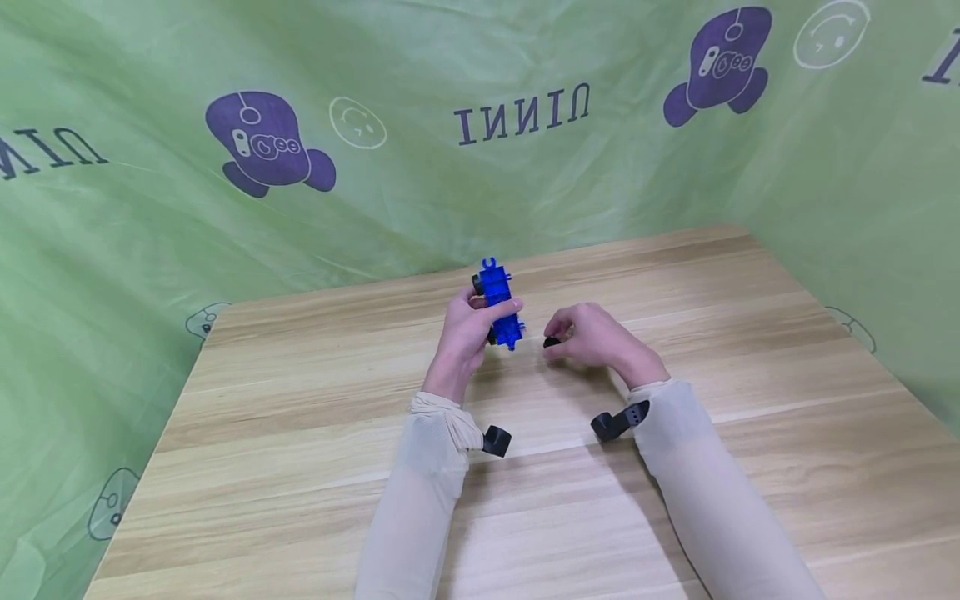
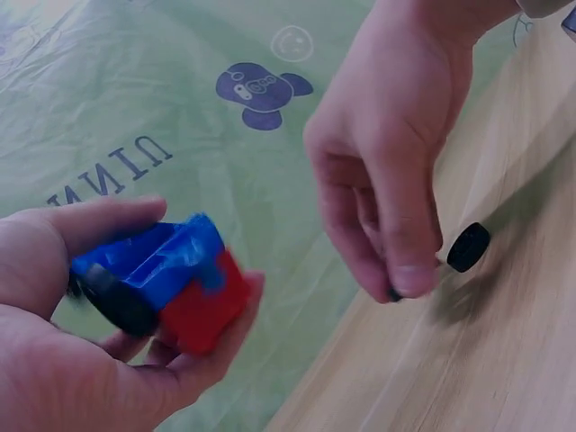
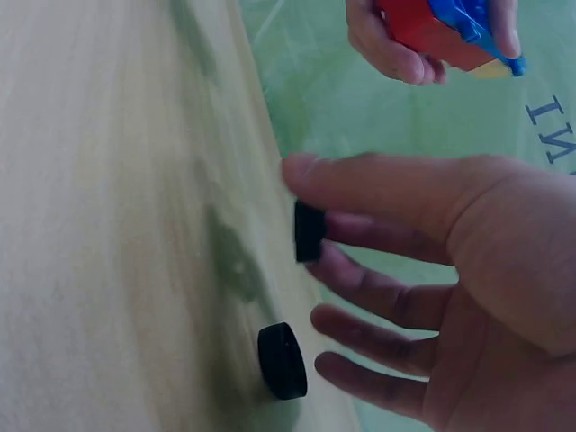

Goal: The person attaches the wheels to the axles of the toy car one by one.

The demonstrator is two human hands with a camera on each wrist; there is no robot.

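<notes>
My left hand [image 1: 463, 332] holds a toy car [image 1: 497, 287] turned on its side, with the thumb across its blue underside. A red body shows below the blue chassis in the left wrist view, and a black wheel [image 2: 117, 299] sits on the near side. To the right, my right hand [image 1: 600, 337] pinches a small black wheel [image 3: 309, 231] between thumb and fingers, just above the table. Another loose black wheel [image 3: 283, 362] is by its lower fingers, close to the tabletop. In the left wrist view the pinched wheel is mostly hidden by the fingers.
Both hands are over the far half of a wooden table [image 1: 300, 467]. Behind its back edge hangs a green printed curtain [image 1: 420, 192], which also runs down both sides. Black wrist cameras [image 1: 497, 442] are strapped over the pale sleeves.
</notes>
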